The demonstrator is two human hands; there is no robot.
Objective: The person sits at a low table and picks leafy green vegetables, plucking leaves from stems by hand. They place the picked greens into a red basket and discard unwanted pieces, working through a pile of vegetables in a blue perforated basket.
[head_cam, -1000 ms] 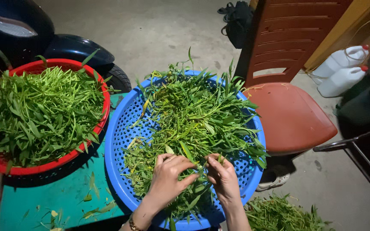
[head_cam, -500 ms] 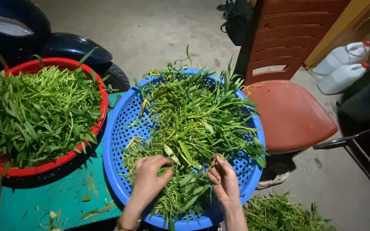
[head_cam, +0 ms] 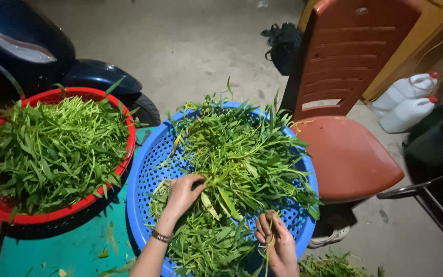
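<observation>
Blue basket [head_cam: 144, 179] holds your greens [head_cam: 242, 164] on the teal table's right edge | your left hand [head_cam: 183, 192] has moved up, grasping stems mid-pile | right hand [head_cam: 278, 241] pinches one stalk at the near rim | sorting continues; red basket [head_cam: 6, 215] full.

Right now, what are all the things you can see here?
Round blue perforated plastic basket: one, centre, on the teal surface.
Leafy green stems: a heap, in the blue basket.
Round red plastic basket: one, left.
Trimmed green stems: a pile, in the red basket.
Teal surface: one, bottom left.
Red-brown plastic chair: one, right.
White plastic jugs with red caps: two, far right.
Dark motorbike: one, top left.
Black bag: one, top.
Left hand: on the greens.
Right hand: grip closed on a stem.
</observation>
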